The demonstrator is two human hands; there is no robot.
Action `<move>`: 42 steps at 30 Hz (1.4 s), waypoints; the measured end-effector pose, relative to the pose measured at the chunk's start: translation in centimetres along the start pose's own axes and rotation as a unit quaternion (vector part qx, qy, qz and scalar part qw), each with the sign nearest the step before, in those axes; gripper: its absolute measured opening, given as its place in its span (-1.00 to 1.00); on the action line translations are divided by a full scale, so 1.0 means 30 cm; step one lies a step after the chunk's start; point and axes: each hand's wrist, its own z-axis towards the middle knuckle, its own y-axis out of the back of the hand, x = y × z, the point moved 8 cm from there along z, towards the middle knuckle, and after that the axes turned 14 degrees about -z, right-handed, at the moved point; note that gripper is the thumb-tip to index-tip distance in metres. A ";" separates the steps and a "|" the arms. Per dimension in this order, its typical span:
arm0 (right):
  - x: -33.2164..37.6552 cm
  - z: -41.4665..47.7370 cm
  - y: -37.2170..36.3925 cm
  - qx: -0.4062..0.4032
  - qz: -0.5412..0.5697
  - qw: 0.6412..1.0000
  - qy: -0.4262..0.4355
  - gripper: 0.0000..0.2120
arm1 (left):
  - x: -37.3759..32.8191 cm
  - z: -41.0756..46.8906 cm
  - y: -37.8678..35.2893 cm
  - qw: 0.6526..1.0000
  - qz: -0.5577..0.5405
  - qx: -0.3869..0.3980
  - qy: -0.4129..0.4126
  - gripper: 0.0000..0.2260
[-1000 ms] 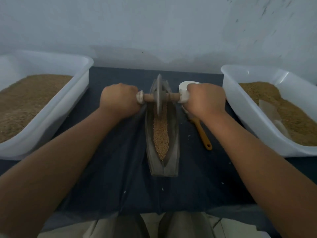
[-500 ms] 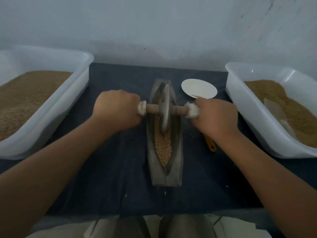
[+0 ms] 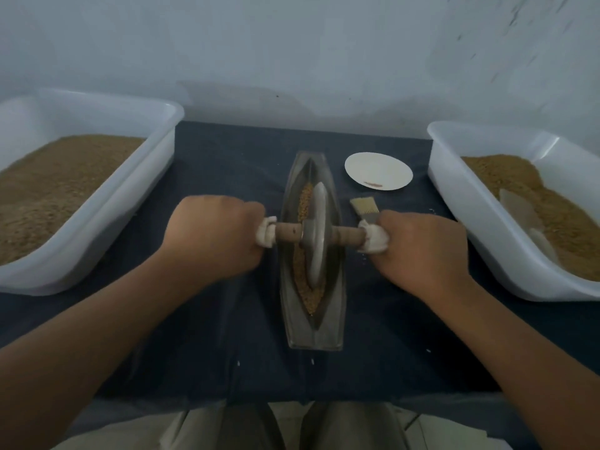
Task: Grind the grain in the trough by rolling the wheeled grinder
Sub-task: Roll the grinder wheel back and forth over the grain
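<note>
**Hand posture at the grinder.** Both bare forearms are reaching forward from the lower corners and converging toward the middle of the table, with the backs of the hands facing up. The left hand is clenching around the white cloth wrapping at the left end of the brown wooden axle, its fingers curling under and out of sight. The right hand is gripping the matching wrapped end in the same fist-like manner. The wheeled grinder, a grey stone disc mounted upright on that axle, is standing on edge inside the dark, boat-shaped trough, around the middle of its length, with the axle spanning crosswise above both rims. The golden-brown grain is lying along the bottom of the trough, showing both beyond the disc and on its near side. The trough is lying lengthwise, pointing away from the person, on a dark blue cloth. Just right of the trough, a small brush with pale bristles is lying partly hidden beneath the right hand, and a round white plate is sitting beyond it. A white rectangular plastic tub of brown granular material is flanking the cloth on the left, and a second white tub, similarly filled, is standing on the right, well apart from the trough.
</note>
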 end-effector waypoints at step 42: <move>-0.004 0.085 -0.090 0.063 -0.024 0.997 -0.023 -0.61 | 0.046 0.142 -0.068 0.994 0.006 0.097 0.046 -0.76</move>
